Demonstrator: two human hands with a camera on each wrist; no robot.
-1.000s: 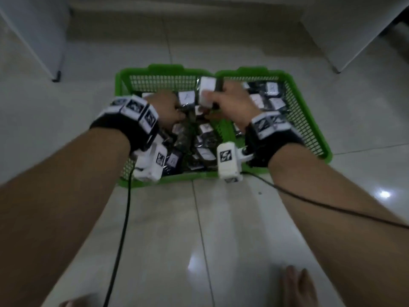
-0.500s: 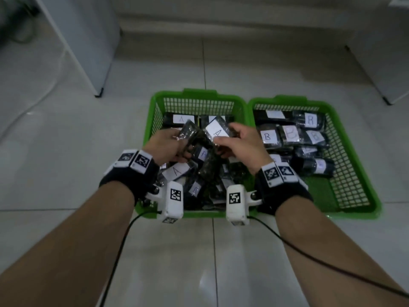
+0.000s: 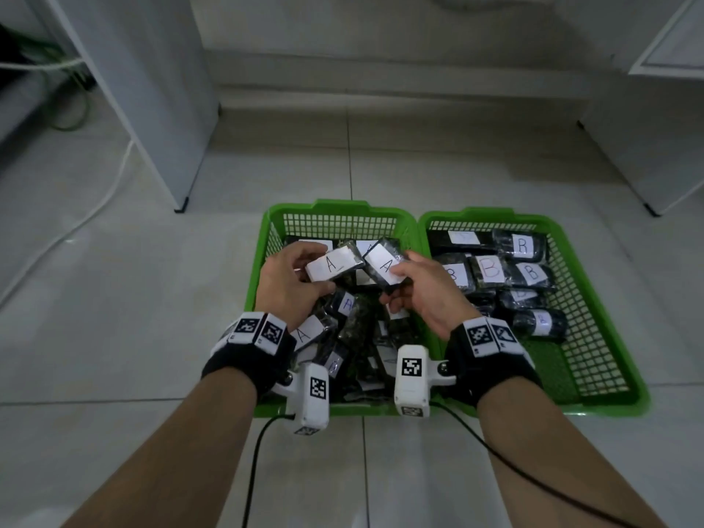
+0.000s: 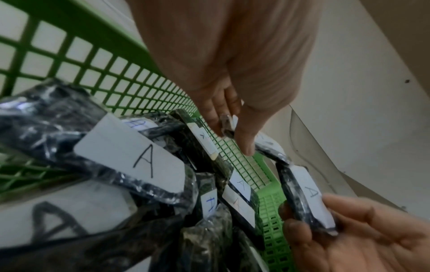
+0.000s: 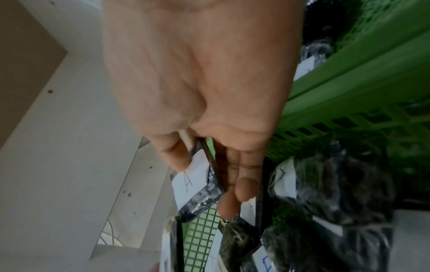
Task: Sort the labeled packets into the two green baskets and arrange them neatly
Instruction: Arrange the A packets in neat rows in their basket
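Two green baskets sit side by side on the tiled floor. The left basket [image 3: 327,205] holds a loose pile of dark packets labelled A [image 3: 354,337]. In the right basket [image 3: 491,213], packets labelled B [image 3: 491,268] lie in rows. My left hand [image 3: 316,270] pinches one A packet [image 3: 333,265] above the left basket, label up. My right hand [image 3: 396,283] grips a second A packet [image 3: 383,262] right beside it. The left wrist view shows my left hand [image 4: 230,127] on a packet edge [image 4: 226,123]. The right wrist view shows my right hand [image 5: 209,174] round its packet [image 5: 195,185].
A white cabinet leg [image 3: 181,205] stands at the back left and another cabinet [image 3: 647,211] at the back right. A white cable [image 3: 95,207] runs over the floor on the left. Black wrist-camera cables [image 3: 251,470] hang by my forearms.
Both hands have lifted their packets a little and turned them, so both A labels now face up side by side. The head view has shifted, and the baskets now sit lower and further right.
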